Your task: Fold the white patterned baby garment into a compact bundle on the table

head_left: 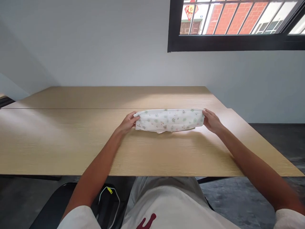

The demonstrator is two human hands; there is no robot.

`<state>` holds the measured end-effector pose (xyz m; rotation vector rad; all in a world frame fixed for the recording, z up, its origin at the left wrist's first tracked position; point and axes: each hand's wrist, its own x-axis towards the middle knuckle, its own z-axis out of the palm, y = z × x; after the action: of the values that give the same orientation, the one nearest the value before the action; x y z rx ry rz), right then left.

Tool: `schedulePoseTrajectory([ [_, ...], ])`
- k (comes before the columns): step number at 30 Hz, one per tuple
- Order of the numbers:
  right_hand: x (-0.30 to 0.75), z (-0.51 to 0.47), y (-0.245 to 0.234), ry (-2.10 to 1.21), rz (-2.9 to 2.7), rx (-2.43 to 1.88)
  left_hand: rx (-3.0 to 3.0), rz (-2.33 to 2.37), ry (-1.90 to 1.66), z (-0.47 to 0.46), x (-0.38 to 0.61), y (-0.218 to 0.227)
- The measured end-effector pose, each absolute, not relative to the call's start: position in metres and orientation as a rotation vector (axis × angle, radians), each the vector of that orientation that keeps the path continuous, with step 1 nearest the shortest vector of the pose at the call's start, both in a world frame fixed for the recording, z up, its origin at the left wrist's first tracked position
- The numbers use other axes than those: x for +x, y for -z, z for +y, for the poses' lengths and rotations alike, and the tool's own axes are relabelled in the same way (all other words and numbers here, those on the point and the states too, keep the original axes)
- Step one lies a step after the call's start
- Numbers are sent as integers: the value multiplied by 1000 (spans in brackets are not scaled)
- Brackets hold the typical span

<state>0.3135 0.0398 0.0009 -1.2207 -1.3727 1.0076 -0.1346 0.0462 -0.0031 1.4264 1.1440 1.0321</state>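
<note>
**Folded cloth held at both ends, mid-table**

Count: 1 cloth, 2 hands, 1 table (2 boards w/ a seam between), 1 window, 1 chair, 1 bag.

Cloth (169,120): white w/ small green/brown print, folded into a long narrow strip, lying flat on the table (71,143), long axis 9–3 o'clock. Sits approx. table centre, just on the near side of the board seam. A small bit of fabric pokes out at its 6 o'clock edge.

Left hand (128,122): at the cloth's 9 o'clock end, fingers closed on that end, thumb on top. Right hand (211,121): at the 3 o'clock end, fingers pinched on that end likewise. Both forearms bare, stretched fwd over the near table edge; short white sleeves at bottom corners.

Surroundings: grey wall at 12 o'clock; black-framed window (238,41) at 1 o'clock, red brick bldg outside. Dark chair (54,206) at 7 o'clock below the table edge, black bag (108,203) w/ white cord and a yellow tag lying by it, partly hidden by the left arm. Dark floor at 4 o'clock. Nothing lies between the hands and the cloth.
</note>
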Motion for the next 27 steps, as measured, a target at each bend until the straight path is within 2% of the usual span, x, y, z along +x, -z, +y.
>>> schedulePoseTrajectory([
  [4,295,74,24,-981,-1346,-1348,1489,1287,-1014,52,-128,15],
  [9,295,74,33,-935,-1406,-1484,1722,1137,-768,47,-140,6],
  [18,293,70,32,-449,-1742,-1615,1964,1380,-534,56,-151,5],
  [27,282,58,35,-212,-2019,-1539,2518,1649,-468,39,-133,15],
])
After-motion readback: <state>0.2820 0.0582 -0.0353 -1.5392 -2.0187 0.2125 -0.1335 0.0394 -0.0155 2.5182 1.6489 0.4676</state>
